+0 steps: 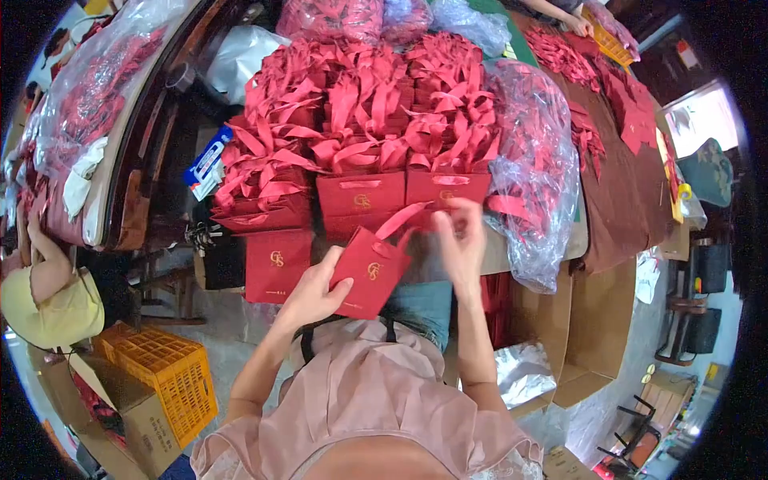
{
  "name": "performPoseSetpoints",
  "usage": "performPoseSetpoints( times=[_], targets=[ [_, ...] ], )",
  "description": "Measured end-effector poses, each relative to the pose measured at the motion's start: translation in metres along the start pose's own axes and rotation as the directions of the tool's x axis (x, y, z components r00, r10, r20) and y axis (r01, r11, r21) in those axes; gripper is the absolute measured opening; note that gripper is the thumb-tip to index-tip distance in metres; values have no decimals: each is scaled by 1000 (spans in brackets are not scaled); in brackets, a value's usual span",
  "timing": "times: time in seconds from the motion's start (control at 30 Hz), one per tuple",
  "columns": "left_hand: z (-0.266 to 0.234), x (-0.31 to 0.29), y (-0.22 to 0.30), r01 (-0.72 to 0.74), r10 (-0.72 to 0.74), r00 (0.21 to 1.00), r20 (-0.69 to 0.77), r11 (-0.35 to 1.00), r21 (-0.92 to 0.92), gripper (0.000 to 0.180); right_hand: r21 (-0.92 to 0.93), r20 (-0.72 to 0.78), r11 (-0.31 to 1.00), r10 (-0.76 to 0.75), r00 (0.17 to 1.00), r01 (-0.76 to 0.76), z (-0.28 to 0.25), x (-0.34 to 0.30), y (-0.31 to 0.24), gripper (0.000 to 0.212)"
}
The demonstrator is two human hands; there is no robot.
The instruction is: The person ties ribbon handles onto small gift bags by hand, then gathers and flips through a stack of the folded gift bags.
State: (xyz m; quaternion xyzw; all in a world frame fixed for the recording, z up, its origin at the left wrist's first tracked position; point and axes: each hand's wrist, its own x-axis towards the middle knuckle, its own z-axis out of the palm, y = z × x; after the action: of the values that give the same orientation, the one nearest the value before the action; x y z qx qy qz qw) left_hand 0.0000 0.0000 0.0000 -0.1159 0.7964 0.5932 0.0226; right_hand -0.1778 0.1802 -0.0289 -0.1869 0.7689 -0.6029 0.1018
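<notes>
I see L hand [314,296] pinching red bag [370,282], gold lettering [374,271], just before stacked bags [362,188]; R hand [462,244] half-open, blurred, can't tell if gripping ribbon [402,219]. Carton [150,436] lower L: red pcs [96,400] inside.

Left hand [314,294]: some fingers hidden behind held bag [372,276]. Right hand [462,244], just right of bag: fingers blurred, maybe touching ribbon [402,219], can't confirm. Print [354,305] low on bag too small. Far above-right of bag, co-worker's arm [552,10] cut off.
</notes>
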Motion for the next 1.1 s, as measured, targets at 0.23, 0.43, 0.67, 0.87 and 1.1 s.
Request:
performPoseSetpoints(
  times=[0.23, 0.43, 0.67, 0.87, 1.1],
  targets=[
    [10, -8, 42, -23, 42, 998, -37, 911, 412, 46, -42, 180, 996, -71, 981, 80, 37, -31, -48, 36],
    [4, -10, 45, -219, 218, 975, 40, 924, 314, 48, 63, 295, 992, -120, 948, 107, 22, -25, -41, 16],
    [42, 17, -10, -180, 263, 956, -130, 877, 446, 21, 28, 296, 999, -31, 955, 24, 22, -21, 25, 23],
    [58, 30, -41, -200, 330, 932, -151, 815, 544, 18, -193, 82, 973, -112, 990, 126, -6, -31, 29, 17],
    [54, 36, -41, -158, 257, 958, -127, 841, 517, 26, -590, -268, 806, -236, 934, 35, -74, -1, 54, 31]
  ],
)
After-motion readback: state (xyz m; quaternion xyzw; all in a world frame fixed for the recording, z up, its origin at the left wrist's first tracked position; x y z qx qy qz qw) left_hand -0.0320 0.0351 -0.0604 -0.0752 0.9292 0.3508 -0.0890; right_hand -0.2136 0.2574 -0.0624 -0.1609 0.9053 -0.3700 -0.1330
